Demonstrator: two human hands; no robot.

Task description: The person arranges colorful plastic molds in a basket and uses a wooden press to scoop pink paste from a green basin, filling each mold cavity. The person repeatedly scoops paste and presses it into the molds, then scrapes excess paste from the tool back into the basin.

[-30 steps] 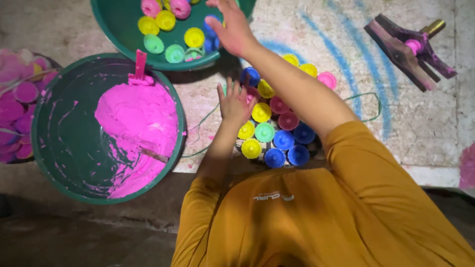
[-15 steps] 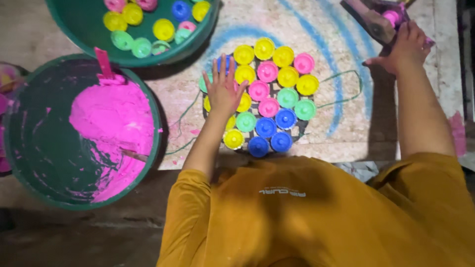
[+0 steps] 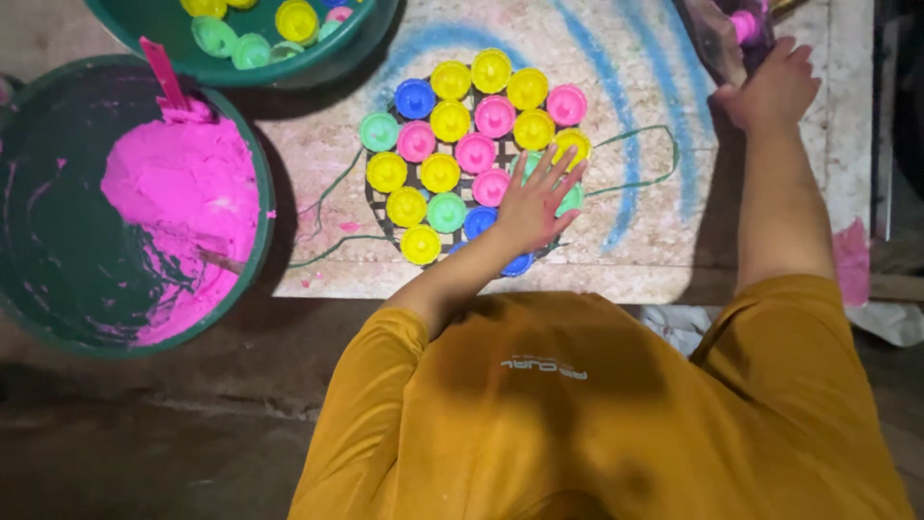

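My left hand point(image 3: 532, 204) lay flat, palm down, on the right lower part of the cluster of small plastic cups point(image 3: 469, 144), its fingers point(image 3: 556, 169) spread wide and closing on nothing; they only pressed on the tops of the cups beneath them. The cups, yellow, pink, green and blue, stood mouth down and packed edge to edge on a dark mesh point(image 3: 377, 197) that showed at the left rim of the cluster. The mesh lay on a pale stone slab point(image 3: 635, 231) marked with curved blue chalk lines. A thin green cord point(image 3: 647, 154) looped out from the cluster to the right, and another length ran off to the left. My right hand point(image 3: 770, 91) was stretched out to the far right corner of the slab, resting against a dark tool with a pink part point(image 3: 731, 34); whether its fingers gripped the tool I could not tell, as the tool ran out of view at the top edge. To the left stood a green tub point(image 3: 58, 318) holding a heap of bright pink powder point(image 3: 183, 193) with a pink scraper point(image 3: 164, 75) stuck upright in it. A second green tub point(image 3: 318, 67) at the top held loose cups of the same colours. My sleeves were mustard yellow.
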